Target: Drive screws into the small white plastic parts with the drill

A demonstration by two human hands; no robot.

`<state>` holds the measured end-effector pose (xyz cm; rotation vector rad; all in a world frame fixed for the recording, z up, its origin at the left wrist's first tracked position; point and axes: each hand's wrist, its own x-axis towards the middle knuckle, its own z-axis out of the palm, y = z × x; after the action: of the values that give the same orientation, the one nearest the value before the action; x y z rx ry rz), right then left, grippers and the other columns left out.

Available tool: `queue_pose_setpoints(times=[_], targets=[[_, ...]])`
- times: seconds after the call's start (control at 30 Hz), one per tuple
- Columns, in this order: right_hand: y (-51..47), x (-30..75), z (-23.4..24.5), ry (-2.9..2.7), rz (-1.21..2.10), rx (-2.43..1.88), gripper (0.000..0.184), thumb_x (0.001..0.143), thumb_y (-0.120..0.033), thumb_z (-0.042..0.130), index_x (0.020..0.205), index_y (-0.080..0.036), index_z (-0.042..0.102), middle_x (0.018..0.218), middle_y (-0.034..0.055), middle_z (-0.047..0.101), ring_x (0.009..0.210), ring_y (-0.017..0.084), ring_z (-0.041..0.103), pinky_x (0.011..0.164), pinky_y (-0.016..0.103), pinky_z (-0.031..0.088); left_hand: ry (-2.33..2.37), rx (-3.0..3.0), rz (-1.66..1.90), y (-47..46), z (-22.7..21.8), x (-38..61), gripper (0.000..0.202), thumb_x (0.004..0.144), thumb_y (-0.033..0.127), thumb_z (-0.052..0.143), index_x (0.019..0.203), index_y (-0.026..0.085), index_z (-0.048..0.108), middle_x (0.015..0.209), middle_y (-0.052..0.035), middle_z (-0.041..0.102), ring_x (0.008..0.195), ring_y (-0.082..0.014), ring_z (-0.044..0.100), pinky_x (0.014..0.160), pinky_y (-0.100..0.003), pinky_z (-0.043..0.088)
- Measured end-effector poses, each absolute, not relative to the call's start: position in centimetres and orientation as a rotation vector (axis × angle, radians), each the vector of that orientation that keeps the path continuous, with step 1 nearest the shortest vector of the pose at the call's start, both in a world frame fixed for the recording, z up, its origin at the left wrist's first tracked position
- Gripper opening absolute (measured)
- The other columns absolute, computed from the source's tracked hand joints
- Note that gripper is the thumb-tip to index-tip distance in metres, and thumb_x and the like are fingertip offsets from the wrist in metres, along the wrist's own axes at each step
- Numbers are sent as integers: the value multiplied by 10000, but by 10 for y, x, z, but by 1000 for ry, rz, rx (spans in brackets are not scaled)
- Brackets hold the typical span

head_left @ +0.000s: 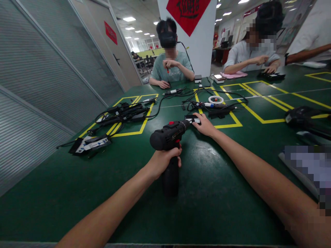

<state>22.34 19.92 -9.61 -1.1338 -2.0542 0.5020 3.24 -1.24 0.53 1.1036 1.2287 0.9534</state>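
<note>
My left hand [169, 157] is wrapped round the handle of a black cordless drill [168, 135] with red buttons. The drill stands roughly upright, its chuck pointing forward and to the right. Just beyond the chuck lies a small black-and-white piece [191, 119] on the green table. My right hand [204, 125] rests on that piece, fingers over its right side, apparently holding it down. Whether a bit in the chuck touches the piece, I cannot tell.
Tangled black cables and tools [126, 113] lie at the left, near a black-and-white part [90, 144]. Ahead are a white tape ring [215, 100] and more cables. A black device [301, 115] lies at the right. Yellow tape marks the table [129, 193]. Other people sit across it.
</note>
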Motion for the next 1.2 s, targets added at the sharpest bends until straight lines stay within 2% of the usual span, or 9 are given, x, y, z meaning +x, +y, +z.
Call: queue_pose_setpoints(times=[0.8,1.2], targets=[[200,222,-97,-2025,485,-1151,519,878,-315,562,1384,-223,495,1286,126,446,1218,272,510,1113,446,378,1214,1094,956,-10,8,35,177,718,229,629,875,155,592,768,3,585,510,-125,588,557,-272,432],[203,222,-92,-2022,569,-1201,528,882,-313,547,1402,-243,482,1239,114,464,1111,260,570,1057,441,436,1215,1098,924,-3,6,34,174,760,240,623,908,159,577,750,13,584,516,-124,592,574,-275,426]])
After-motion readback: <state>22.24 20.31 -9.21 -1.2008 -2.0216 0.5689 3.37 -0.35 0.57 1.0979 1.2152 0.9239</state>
